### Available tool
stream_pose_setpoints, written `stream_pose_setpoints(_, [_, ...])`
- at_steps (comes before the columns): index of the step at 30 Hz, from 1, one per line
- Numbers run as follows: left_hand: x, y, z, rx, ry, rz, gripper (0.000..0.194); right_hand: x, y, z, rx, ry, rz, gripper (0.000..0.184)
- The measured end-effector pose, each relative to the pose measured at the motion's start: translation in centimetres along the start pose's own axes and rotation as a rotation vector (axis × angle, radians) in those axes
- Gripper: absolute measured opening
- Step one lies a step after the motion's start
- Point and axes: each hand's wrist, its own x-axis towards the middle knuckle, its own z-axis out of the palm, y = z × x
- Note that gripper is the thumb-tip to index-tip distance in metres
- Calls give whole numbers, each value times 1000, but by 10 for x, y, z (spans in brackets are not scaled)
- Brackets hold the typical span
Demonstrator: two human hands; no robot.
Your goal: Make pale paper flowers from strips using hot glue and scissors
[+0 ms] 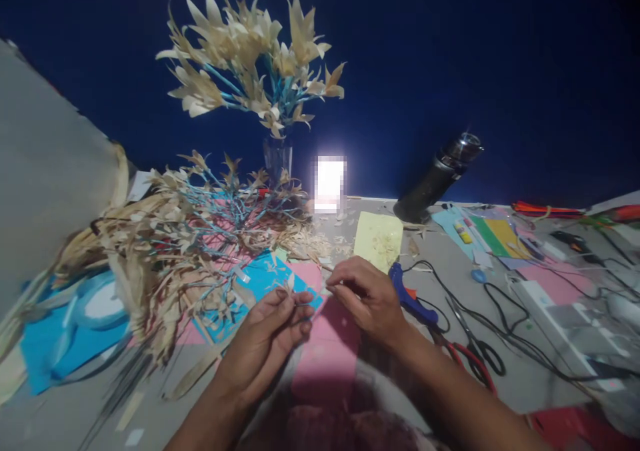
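My left hand (273, 334) is closed in a pinch on a small pale dried-leaf flower (290, 284), held over pink paper (325, 351) at the table's near edge. My right hand (367, 297) is closed too, its fingertips pinching something thin beside the flower; I cannot make out what. The two hands almost touch. A heap of finished leaf flowers on blue stems (200, 237) lies just left of my left hand, on blue and pink sheets.
A glass vase (277, 157) with a leaf-flower bouquet (255, 57) stands at the back. A blue glue gun (410, 297), scissors (475, 351), black cables, a power strip (550, 317), a dark bottle (440, 174), a yellow sheet (379, 239) and coloured papers lie right.
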Motion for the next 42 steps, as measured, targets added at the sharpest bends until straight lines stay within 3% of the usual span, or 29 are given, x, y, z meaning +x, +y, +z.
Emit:
stream_pose_setpoints(5, [-12, -17, 24, 16, -112, -98, 38, -42, -20, -9, -71, 184, -68, 23])
stream_pose_setpoints(10, [-17, -27, 39, 140, -176, -3, 42, -62, -19, -12, -123, 232, -86, 27])
stream_pose_setpoints(14, [-20, -32, 37, 295, -158, 118, 38, -68, -21, -13, -64, 244, -76, 28])
stream_pose_setpoints(16, [-20, -33, 34, 389, -128, 203, 35, -70, -22, -14, 3, 284, 10, 24])
stream_pose_setpoints(18, [-22, -32, 31, 465, -92, 289, 32, -71, -23, -15, 108, 275, 219, 15])
stream_pose_setpoints(21, [-24, -31, 30, 561, -59, 394, 28, -69, -26, -17, 373, 117, 591, 18])
stream_pose_setpoints(23, [-25, -32, 31, 612, -42, 455, 25, -68, -28, -17, 542, 30, 701, 25])
stream_pose_setpoints(25, [-25, -32, 31, 629, -30, 483, 24, -66, -29, -15, 639, 28, 739, 24])
stream_pose_setpoints(31, [-20, -30, 31, 314, -65, 265, 34, -68, -22, -3, 742, 128, 829, 23])
stream_pose_setpoints(36, [-18, -37, 34, 98, -21, 82, 39, -70, -18, 9, 556, 364, 780, 14])
stream_pose_setpoints(42, [-12, -47, 39, 155, 12, 109, 41, -71, -18, 22, 401, 440, 611, 6])
